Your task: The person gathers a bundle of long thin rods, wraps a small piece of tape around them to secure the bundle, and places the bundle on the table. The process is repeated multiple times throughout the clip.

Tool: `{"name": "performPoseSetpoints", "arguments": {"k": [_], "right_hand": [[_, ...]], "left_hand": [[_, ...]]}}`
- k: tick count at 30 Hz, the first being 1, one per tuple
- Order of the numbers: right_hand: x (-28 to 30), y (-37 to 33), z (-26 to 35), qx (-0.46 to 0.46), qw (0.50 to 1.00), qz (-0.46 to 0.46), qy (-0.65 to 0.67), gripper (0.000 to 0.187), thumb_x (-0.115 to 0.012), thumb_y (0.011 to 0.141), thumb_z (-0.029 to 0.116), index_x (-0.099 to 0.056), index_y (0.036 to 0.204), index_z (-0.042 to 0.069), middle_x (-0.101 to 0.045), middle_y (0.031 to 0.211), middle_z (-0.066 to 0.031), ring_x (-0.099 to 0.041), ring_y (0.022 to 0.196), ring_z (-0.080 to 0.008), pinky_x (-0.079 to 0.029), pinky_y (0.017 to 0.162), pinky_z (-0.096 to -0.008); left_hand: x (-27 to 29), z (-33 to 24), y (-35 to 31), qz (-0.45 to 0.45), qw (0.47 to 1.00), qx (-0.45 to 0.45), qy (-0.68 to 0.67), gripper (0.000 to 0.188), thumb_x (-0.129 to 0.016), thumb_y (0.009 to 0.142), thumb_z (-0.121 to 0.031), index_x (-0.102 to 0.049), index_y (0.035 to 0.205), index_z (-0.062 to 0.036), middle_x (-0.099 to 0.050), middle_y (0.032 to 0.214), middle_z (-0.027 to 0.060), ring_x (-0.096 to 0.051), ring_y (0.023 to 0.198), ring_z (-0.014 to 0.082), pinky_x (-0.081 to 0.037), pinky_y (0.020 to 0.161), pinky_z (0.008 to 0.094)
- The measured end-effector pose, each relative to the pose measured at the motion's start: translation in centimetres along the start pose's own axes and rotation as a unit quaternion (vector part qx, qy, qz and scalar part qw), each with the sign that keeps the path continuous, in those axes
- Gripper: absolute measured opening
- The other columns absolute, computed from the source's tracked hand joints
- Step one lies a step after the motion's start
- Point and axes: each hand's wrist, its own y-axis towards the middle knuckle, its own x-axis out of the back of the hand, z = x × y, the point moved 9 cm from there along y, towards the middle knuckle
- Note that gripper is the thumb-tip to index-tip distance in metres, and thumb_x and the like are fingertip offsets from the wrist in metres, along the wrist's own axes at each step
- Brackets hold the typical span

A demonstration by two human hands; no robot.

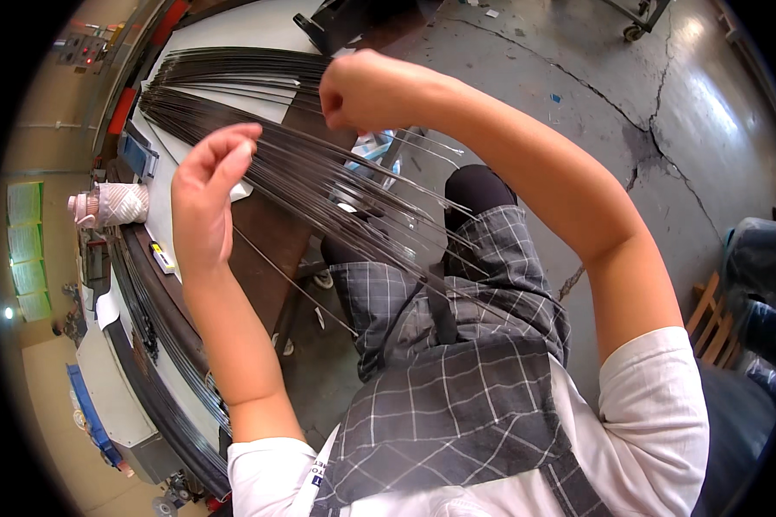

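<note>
Left hand [205, 194], ten o'clock: grip pinched together. Right hand [349, 86], twelve: curled, hold unclear. Best keep dark strands [289, 164] parallel.

Workshop or factory floor, looks like: cracked grey concrete [526, 95], caster wheel [634, 34], control box [84, 50] with red lights, long dark strands [302, 164] across a table [246, 33].

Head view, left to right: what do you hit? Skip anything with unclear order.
Green sheets → bottle → left hand → right hand → caster → wooden slats.
</note>
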Motion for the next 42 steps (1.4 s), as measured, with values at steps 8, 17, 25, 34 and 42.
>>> {"name": "performPoseSetpoints", "arguments": {"k": [8, 17, 25, 34, 42], "right_hand": [[-3.5, 0.2, -1.5, -0.073, 0.986, 0.116, -0.099, 0.008, -0.058, 0.068, 0.008, -0.063, 0.071, 0.003, -0.063, 0.064, -0.0082, -0.063, 0.059, -0.0157, -0.05, 0.056, -0.0298], [-4.4, 1.0, -1.4, -0.065, 0.987, 0.115, -0.096, 0.012, -0.06, 0.064, 0.01, -0.063, 0.073, 0.003, -0.062, 0.064, -0.0088, -0.061, 0.061, -0.0164, -0.048, 0.054, -0.0297], [-4.9, 0.2, -2.2, -0.119, 0.97, 0.197, 0.083, 0.016, -0.064, 0.065, 0.015, -0.064, 0.077, 0.005, -0.059, 0.066, -0.003, -0.054, 0.058, -0.0104, -0.042, 0.05, -0.0237], [-6.8, 0.4, -1.5, -0.143, 0.896, 0.239, 0.346, 0.02, -0.061, 0.079, 0.025, -0.065, 0.081, 0.006, -0.054, 0.065, 0.0011, -0.051, 0.059, -0.0063, -0.036, 0.047, -0.0187], [-6.5, 0.6, -1.1, -0.128, 0.908, 0.214, 0.337, 0.015, -0.067, 0.077, 0.021, -0.065, 0.079, 0.006, -0.057, 0.067, 0.0011, -0.052, 0.058, -0.0063, -0.038, 0.048, -0.0179]], "left_hand": [[-0.5, 2.8, -6.4, -0.023, 0.983, 0.029, -0.178, 0.009, -0.059, 0.083, -0.006, -0.059, 0.088, 0.0016, -0.06, 0.102, 0.0144, -0.056, 0.09, 0.0157, -0.043, 0.085, 0.0264], [-2.2, 4.5, -7.4, -0.036, 0.972, 0.061, -0.222, 0.009, -0.06, 0.081, -0.006, -0.06, 0.088, 0.0002, -0.061, 0.098, 0.0116, -0.057, 0.088, 0.0133, -0.045, 0.082, 0.0257], [-5.3, 5.3, -6.3, 0.006, 0.963, 0.14, -0.232, 0.01, -0.06, 0.083, -0.009, -0.06, 0.09, -0.0016, -0.063, 0.088, 0.0073, -0.062, 0.08, 0.0122, -0.05, 0.06, 0.0209], [-6.5, 7.6, -5.5, 0.054, 0.922, 0.242, -0.298, 0.012, -0.06, 0.084, -0.013, -0.059, 0.093, -0.0041, -0.063, 0.086, 0.0069, -0.062, 0.074, 0.0111, -0.049, 0.046, 0.0195], [-7.2, 8.5, -5.2, 0.076, 0.921, 0.269, -0.271, 0.014, -0.059, 0.086, -0.016, -0.056, 0.095, -0.0047, -0.061, 0.085, 0.0049, -0.061, 0.073, 0.0097, -0.049, 0.045, 0.0187]]}}
